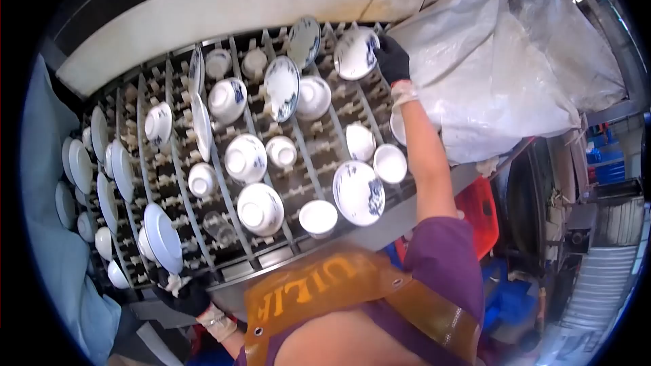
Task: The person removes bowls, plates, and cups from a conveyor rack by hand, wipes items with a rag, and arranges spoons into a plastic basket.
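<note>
My right hand (393, 59), in a black glove with a pale cuff, is closed on the right rim of a patterned plate (354, 54) at the top right of a pegged rack (312, 146). My left hand (182, 295), also black-gloved, is at the rack's lower left edge, just below a white plate (163, 238); whether its fingers hold anything is hard to make out. Upturned bowls (245, 158) and upright plates (282, 89) stand among the pegs. A patterned plate (359, 193) and a white bowl (318, 218) lie near the front edge.
A plastic sheet (481, 68) covers something right of the rack. A blue curtain (51, 163) hangs at the left. Behind the rack runs a pale panel (224, 13). A red crate (480, 217) and blue items (508, 298) are low on the right.
</note>
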`<state>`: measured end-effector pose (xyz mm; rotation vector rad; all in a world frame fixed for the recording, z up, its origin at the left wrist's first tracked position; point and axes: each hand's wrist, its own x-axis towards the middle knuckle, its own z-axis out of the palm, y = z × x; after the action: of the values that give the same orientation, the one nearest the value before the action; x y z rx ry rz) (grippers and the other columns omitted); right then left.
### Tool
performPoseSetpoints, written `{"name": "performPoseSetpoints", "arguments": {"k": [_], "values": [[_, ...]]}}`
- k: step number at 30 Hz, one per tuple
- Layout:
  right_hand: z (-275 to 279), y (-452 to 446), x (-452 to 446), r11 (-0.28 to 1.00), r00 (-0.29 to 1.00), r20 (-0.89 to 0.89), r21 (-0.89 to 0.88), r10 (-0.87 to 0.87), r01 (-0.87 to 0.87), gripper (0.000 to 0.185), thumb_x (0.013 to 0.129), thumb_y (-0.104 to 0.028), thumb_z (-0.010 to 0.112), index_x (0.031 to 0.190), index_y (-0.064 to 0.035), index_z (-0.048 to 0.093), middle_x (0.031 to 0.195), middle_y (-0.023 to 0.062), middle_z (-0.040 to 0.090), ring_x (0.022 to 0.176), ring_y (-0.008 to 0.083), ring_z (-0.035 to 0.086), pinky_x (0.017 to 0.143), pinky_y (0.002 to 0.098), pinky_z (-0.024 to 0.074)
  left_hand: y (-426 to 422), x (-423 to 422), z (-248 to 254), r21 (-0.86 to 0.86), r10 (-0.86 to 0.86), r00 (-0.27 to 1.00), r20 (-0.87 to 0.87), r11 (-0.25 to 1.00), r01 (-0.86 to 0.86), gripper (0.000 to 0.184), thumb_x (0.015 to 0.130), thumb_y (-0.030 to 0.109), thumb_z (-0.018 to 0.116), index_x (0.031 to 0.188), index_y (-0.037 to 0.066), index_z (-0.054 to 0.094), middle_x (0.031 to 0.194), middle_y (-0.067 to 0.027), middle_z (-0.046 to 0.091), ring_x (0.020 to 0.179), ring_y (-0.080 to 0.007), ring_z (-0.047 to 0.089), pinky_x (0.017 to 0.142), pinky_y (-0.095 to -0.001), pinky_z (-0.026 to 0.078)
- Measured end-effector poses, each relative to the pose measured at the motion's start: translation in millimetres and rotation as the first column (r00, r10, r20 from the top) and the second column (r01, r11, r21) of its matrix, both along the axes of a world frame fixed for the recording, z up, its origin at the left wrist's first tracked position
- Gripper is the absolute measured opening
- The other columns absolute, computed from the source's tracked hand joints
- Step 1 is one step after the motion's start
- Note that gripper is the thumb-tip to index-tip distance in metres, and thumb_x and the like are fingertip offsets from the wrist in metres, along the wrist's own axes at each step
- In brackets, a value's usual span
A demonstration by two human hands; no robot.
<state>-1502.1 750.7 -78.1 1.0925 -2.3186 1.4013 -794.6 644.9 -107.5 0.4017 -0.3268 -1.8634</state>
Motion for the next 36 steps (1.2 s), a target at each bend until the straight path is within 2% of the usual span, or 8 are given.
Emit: {"name": "performPoseSetpoints", "arguments": {"k": [1, 3, 6, 9, 12, 19, 29, 36], "values": [[-15, 2, -11, 0.998, 0.999, -0.001, 0.052, 0.043, -0.042, 0.033, 0.077, -0.025, 0.062, 0.105, -0.0057, 0.062, 0.095, 0.0157, 0.065, 0.090, 0.0299, 0.062, 0.077, 0.0364, 0.0477, 8, -33, 15, -0.188, 0.501, 0.547, 0.671, 0.828, -0.529, 0.035, 0.092, 0.026, 0.047, 0.123, 0.009, 0.048, 0.097, -0.0036, 0.058, 0.066, -0.0104, 0.051, 0.059, -0.0251, 0.045], [18, 26, 21, 0.949, 0.997, 0.058, 0.308, 0.051, -0.066, 0.031, 0.078, -0.026, 0.062, 0.100, -0.0043, 0.063, 0.093, 0.0162, 0.065, 0.089, 0.0308, 0.061, 0.078, 0.0362, 0.0475, 23, -46, 4, -0.780, 0.788, 0.113, 0.605, 0.615, -0.118, 0.039, 0.091, 0.020, 0.048, 0.127, 0.007, 0.044, 0.106, -0.0116, 0.058, 0.074, -0.0163, 0.056, 0.063, -0.0295, 0.050], [15, 84, 57, 0.760, 0.996, 0.039, 0.649, -0.086, 0.040, 0.055, 0.076, -0.033, 0.066, 0.121, -0.0081, 0.049, 0.107, 0.0182, 0.059, 0.100, 0.0337, 0.057, 0.084, 0.0403, 0.0456, 31, -40, 18, -0.333, 0.074, 0.928, 0.365, 0.941, 0.056, 0.035, 0.086, 0.018, 0.053, 0.117, 0.004, 0.046, 0.097, -0.0115, 0.057, 0.067, -0.0148, 0.054, 0.053, -0.0257, 0.046], [9, 114, 121, 0.373, 0.992, -0.061, 0.923, -0.109, 0.098, 0.086, 0.070, -0.034, 0.069, 0.140, -0.0154, 0.023, 0.106, 0.0219, 0.057, 0.107, 0.0366, 0.052, 0.089, 0.0427, 0.0439, 60, -105, 58, -0.068, -0.113, 0.481, 0.869, 0.937, 0.343, 0.012, 0.076, 0.001, 0.056, 0.087, 0.002, 0.060, 0.080, -0.0045, 0.058, 0.063, -0.0128, 0.054, 0.052, -0.0241, 0.043], [-10, 127, 110, 0.580, 0.997, 0.014, 0.814, -0.072, 0.031, 0.067, 0.076, -0.026, 0.062, 0.136, -0.0162, 0.033, 0.104, 0.0186, 0.059, 0.099, 0.0349, 0.057, 0.085, 0.0400, 0.0460, 54, -179, 91, -0.318, 0.048, 0.326, 0.944, 0.393, 0.863, 0.026, 0.073, -0.002, 0.063, 0.100, 0.002, 0.061, 0.093, -0.0125, 0.064, 0.086, -0.0212, 0.062, 0.076, -0.0321, 0.049], [-10, 85, 71, 0.999, 0.841, 0.540, 0.012, 0.036, -0.051, 0.047, 0.072, -0.012, 0.071, 0.114, -0.0017, 0.054, 0.093, 0.0101, 0.065, 0.085, 0.0216, 0.062, 0.074, 0.0337, 0.0486, 73, -244, 79, -0.155, 0.275, 0.221, 0.936, -0.244, 0.957, 0.044, 0.077, 0.019, 0.064, 0.119, 0.013, 0.051, 0.100, -0.0145, 0.062, 0.080, -0.0326, 0.063, 0.067, -0.0393, 0.051], [11, 169, 195, 0.576, 0.943, 0.241, 0.747, 0.230, -0.332, 0.067, 0.070, -0.015, 0.073, 0.130, -0.0092, 0.043, 0.101, 0.0159, 0.062, 0.090, 0.0275, 0.062, 0.078, 0.0363, 0.0484, 23, -253, 59, 0.099, -0.258, -0.063, 0.964, 0.128, 0.987, 0.024, 0.083, 0.018, 0.060, 0.102, 0.003, 0.062, 0.088, -0.0115, 0.065, 0.083, -0.0142, 0.059, 0.079, -0.0294, 0.046], [43, 108, 189, 0.886, 0.542, 0.711, -0.275, 0.448, -0.373, 0.047, 0.075, -0.007, 0.064, 0.119, -0.0003, 0.050, 0.111, 0.0125, 0.058, 0.101, 0.0190, 0.055, 0.088, 0.0305, 0.0440, 50, -283, 31, -0.295, 0.444, 0.248, 0.861, 0.041, 0.954, 0.029, 0.080, 0.017, 0.061, 0.106, 0.007, 0.061, 0.105, -0.0131, 0.062, 0.097, -0.0308, 0.058, 0.084, -0.0385, 0.046]]}}
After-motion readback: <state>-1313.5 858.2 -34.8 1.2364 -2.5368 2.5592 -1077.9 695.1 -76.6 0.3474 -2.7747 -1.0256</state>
